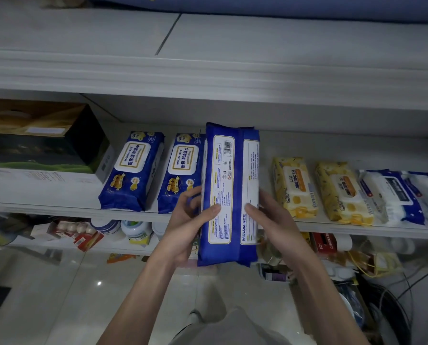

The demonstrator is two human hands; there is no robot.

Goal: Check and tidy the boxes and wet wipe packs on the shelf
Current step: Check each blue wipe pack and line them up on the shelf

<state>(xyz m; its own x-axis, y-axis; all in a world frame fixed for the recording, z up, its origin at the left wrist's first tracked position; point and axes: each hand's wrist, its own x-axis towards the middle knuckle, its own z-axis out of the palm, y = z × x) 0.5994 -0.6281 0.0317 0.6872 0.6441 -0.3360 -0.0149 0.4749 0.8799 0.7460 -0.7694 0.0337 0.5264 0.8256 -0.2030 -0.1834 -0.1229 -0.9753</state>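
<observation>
I hold a blue wet wipe pack (229,185) upright in front of the shelf (58,206), its printed back side with a barcode facing me. My left hand (188,225) grips its left edge and my right hand (270,220) grips its right edge. Two matching blue packs (133,170) (180,170) lie flat on the shelf just left of it. To the right lie two yellow wipe packs (295,188) (342,192) and a white-and-blue pack (392,195). A dark box (46,135) rests on a white box (34,180) at the shelf's left end.
An upper shelf (208,78) overhangs the row. The lower shelf holds jars (136,230), small cartons (78,232) and a red box (325,242). Cables and clutter (372,290) sit at the lower right. Glossy floor tiles (58,295) lie below.
</observation>
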